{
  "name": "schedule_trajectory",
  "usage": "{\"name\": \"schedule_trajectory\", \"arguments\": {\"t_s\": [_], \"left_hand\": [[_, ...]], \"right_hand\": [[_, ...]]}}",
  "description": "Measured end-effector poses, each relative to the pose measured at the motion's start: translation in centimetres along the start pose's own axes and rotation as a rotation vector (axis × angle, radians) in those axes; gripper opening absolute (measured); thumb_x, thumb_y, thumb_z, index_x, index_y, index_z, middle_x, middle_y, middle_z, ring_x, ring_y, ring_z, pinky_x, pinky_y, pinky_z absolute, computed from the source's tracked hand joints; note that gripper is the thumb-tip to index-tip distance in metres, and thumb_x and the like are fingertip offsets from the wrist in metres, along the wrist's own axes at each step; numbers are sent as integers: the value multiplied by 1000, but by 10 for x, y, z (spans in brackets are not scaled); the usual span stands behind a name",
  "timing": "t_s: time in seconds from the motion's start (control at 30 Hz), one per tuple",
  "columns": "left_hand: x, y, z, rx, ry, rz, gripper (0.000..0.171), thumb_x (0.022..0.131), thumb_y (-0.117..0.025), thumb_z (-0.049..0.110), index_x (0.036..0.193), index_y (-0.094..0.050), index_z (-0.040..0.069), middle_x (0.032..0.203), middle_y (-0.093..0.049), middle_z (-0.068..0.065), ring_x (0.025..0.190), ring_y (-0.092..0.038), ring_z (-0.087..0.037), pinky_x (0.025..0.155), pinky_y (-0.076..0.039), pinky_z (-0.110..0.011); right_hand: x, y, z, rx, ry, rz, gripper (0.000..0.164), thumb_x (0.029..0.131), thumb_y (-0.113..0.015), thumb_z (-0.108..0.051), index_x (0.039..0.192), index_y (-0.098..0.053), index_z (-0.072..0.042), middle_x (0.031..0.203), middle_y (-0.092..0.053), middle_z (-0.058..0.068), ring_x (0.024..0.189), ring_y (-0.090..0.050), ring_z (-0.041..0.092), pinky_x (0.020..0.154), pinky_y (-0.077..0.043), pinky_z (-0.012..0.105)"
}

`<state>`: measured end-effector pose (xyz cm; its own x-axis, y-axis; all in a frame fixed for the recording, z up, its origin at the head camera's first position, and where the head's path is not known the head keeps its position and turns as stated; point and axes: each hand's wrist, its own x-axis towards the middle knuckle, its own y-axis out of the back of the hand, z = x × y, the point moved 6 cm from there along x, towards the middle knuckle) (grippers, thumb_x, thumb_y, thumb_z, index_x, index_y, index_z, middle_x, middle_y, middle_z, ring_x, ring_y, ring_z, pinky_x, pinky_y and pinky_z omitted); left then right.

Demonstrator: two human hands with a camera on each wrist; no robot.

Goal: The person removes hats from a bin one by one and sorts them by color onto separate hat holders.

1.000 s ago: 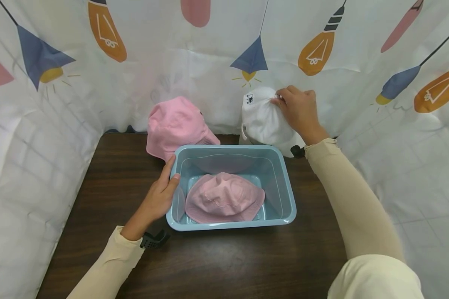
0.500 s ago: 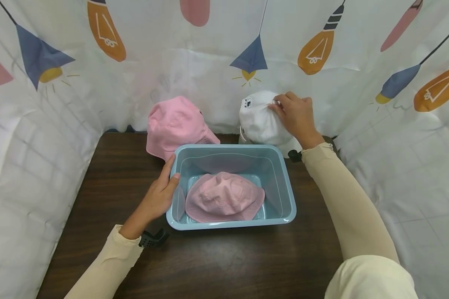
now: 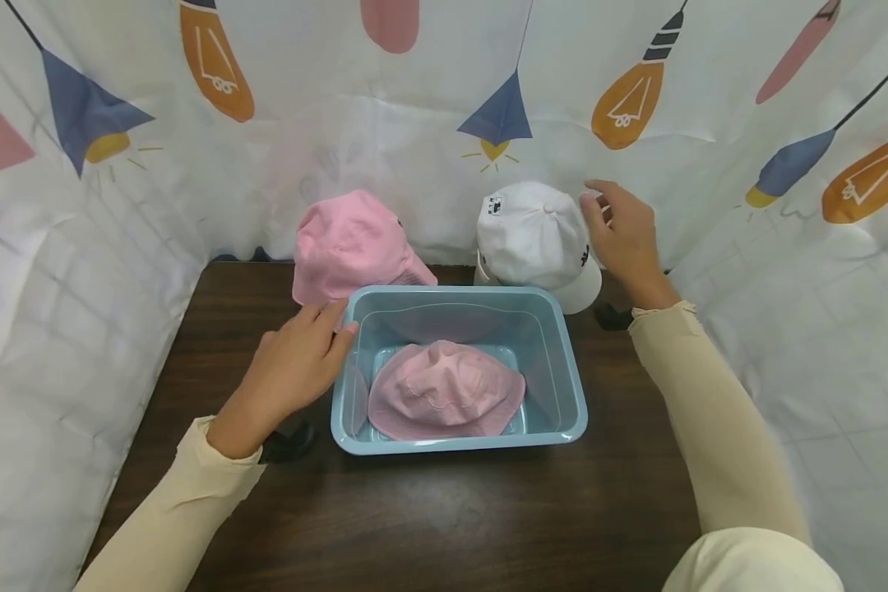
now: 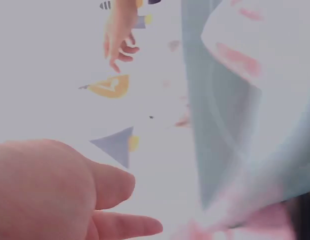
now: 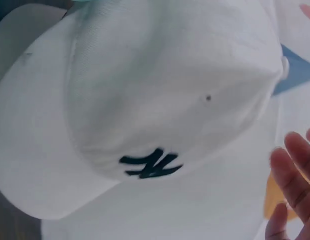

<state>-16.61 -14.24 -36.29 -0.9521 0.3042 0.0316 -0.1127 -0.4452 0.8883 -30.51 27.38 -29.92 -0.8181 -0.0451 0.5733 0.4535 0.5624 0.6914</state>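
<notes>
In the head view, a blue plastic tub sits on the dark wooden tabletop with a dusty-pink bucket hat lying inside it, crown up. Behind the tub's back left corner rests a brighter pink cap; behind its back right corner stands a white cap, brim toward the lower right, with a small label near the top and a dark emblem by the brim. The person's left hand is released, its thumb and fingertips at the tub's back left corner. The right hand is released too, just beside the white cap, thumb and forefinger apart and fingers loosely bent. Cream sleeves cover both arms, and a white cloth printed with lamps and bulbs hangs behind and on both sides.

In the left wrist view, which is pale and blurred, the left hand's relaxed fingers stand a little apart from the tub wall. The right hand appears farther off, fingers hanging loose.

In the right wrist view, the white cap fills most of the frame, its emblem and a small eyelet showing; the right hand's spread fingers are near it, not touching.
</notes>
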Motion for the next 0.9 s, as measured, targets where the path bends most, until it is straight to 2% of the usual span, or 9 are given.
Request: {"name": "schedule_trajectory", "arguments": {"t_s": [0.07,0.17,0.23,0.33,0.47,0.57,0.73,0.83,0.9], "left_hand": [[11,14,12,2,-57,39,40,110,-40,32,138,-56,8,130,-61,-13,117,-61,-33,87,-50,-63],[36,29,27,-73,-119,41,38,109,-40,26,129,-62,3,129,-64,-15,121,-60,-34,99,-48,-59],[56,36,34,-126,-141,41,36,107,-41,23,120,-64,-1,120,-66,-19,116,-61,-35,101,-47,-54],[88,39,39,-182,-108,32,42,107,-40,27,126,-65,-1,127,-66,-19,121,-60,-34,105,-45,-52],[129,33,42,-262,-8,-9,44,108,-38,36,130,-63,6,125,-65,-12,117,-58,-29,106,-43,-47],[154,22,48,-319,53,-41,42,109,-37,38,124,-61,6,110,-59,-10,105,-54,-27,98,-43,-42],[181,1,73,-371,78,-89,36,109,-37,39,104,-55,8,89,-47,-7,83,-47,-23,78,-40,-35],[194,-8,87,-421,84,-109,36,110,-35,40,95,-51,11,86,-45,-5,77,-44,-20,71,-38,-33],[202,-14,91,-463,112,-120,36,110,-34,41,93,-48,12,85,-45,-5,73,-43,-20,68,-38,-33]], "right_hand": [[-6,10,12,45,-91,77,40,105,-50,-36,120,-71,-5,84,-70,6,66,-57,10,68,-44,29],[-18,21,34,150,-262,152,39,105,-49,-43,112,-70,-11,75,-64,-7,56,-48,0,58,-37,23],[-27,25,50,238,-384,152,35,105,-48,-45,111,-68,-17,74,-61,-10,55,-51,4,56,-39,24],[-41,25,72,358,-549,122,30,106,-47,-47,112,-65,-23,80,-62,-7,58,-54,8,54,-41,24],[-60,21,96,502,-728,132,31,106,-47,-48,111,-64,-23,85,-61,-4,60,-56,9,57,-44,20],[-75,16,111,569,-843,118,32,105,-46,-51,112,-64,-24,89,-61,-5,66,-57,9,60,-45,19],[-100,-5,130,631,-1016,-50,39,105,-37,-58,112,-60,-28,97,-63,-11,85,-55,8,71,-43,23],[-117,-22,138,746,-1134,-148,44,104,-35,-61,114,-59,-26,105,-64,-12,90,-55,9,77,-44,25],[-128,-33,141,848,-1209,-199,50,103,-36,-62,124,-58,-22,116,-64,-10,94,-56,10,79,-46,26]]}}
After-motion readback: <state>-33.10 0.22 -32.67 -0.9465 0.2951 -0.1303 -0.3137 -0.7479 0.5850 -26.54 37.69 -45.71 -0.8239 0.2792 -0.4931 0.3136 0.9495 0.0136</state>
